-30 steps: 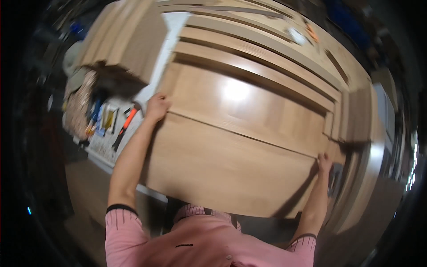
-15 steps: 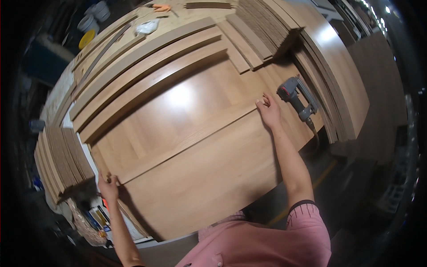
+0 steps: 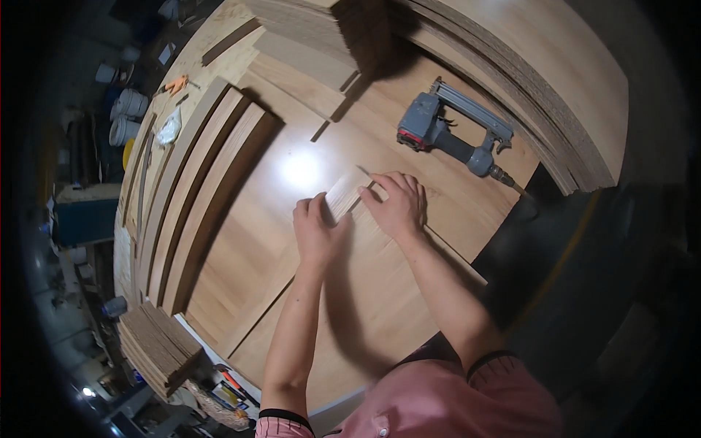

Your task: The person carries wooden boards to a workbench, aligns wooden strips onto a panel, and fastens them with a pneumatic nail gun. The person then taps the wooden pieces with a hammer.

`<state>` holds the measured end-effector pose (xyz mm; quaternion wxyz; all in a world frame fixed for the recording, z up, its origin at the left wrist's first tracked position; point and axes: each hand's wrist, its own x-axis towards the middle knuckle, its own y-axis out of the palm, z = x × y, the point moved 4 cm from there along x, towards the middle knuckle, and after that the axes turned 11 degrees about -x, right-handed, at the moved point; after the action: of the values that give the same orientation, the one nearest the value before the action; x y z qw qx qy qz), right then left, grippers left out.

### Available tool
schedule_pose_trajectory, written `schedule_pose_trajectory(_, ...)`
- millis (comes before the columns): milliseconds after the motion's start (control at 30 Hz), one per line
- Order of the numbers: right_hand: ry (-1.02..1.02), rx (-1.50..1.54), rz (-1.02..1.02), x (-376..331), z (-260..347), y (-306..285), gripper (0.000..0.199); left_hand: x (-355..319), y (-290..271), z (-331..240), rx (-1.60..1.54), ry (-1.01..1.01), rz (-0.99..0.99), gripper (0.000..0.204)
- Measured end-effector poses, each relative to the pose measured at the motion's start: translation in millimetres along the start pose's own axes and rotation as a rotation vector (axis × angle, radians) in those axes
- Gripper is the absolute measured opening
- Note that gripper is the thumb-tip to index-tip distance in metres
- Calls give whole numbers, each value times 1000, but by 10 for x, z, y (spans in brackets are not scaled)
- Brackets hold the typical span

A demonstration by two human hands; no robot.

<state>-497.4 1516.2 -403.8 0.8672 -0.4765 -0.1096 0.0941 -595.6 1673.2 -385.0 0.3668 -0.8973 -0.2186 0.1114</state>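
1. We saw both hands close together over the middle of the wooden assembly, at a narrow wooden strip that lay along a dark seam.
2. The left hand had its fingers bent and its thumb set apart; it was at the strip, but we could not tell whether it gripped or merely rested there.
3. The right hand was just beside it, at the strip's far end, thumb and fingers curled at the edge; we could not tell how firmly it held, if at all.
4. We saw a broad pale board on the body side of the seam, under the forearms, and a glossy wooden panel beyond it.
5. To the right of the hands, well apart from them, a grey nail gun lay on its side on a wooden surface.
6. On the left we saw three long wooden bars side by side, with a clear plastic bag near them on the worktop.
7. Stacked boards stood past the nail gun, at the upper right.
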Motion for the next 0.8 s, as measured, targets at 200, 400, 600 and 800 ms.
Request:
schedule_pose_trajectory(200, -3, 34, -45, 21, -76, 14, 29, 71, 41, 59, -1, -47, 76, 62)
schedule_pose_trajectory(400, 27, 78, 34, 68, -100, -24, 31, 124, 70, -34, -56, -65, 95, 60)
schedule_pose_trajectory(600, 37, 126, 31, 74, -107, -10, 31, 119, 47, -52, -37, -198, 120, 59)
schedule_pose_trajectory(800, -25, 86, 32, 82, -104, -103, 32, 107, 35, -115, -92, -175, 111, 60)
